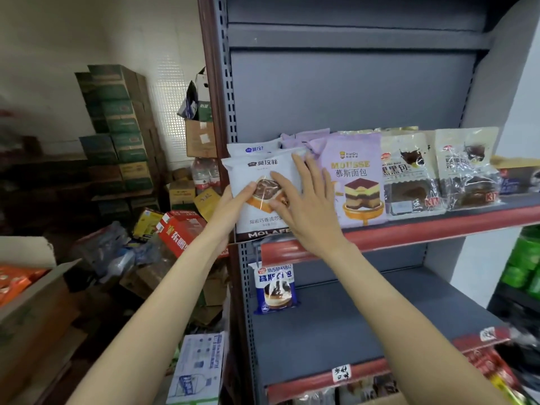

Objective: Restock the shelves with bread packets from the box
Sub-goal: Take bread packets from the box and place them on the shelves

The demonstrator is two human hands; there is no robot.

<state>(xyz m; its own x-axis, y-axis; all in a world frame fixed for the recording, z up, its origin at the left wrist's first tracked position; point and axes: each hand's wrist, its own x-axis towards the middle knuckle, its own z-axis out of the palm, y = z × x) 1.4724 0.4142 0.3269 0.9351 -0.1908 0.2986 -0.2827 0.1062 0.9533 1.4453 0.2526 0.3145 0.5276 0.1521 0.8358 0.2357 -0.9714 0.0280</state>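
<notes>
A white packet (263, 194) on the shelf (438, 226) is pinched by the left hand (233, 206); the right hand (306, 206) is pressed flat on it, grip released.

Open air above the upright row of plastic bread packets (353, 182); grey metal lower shelf (365, 325) lies wide open beside one blue-and-white packet (276, 289).

Glossy plastic pkt (260, 182), matt metal shelf (409, 229)
</notes>
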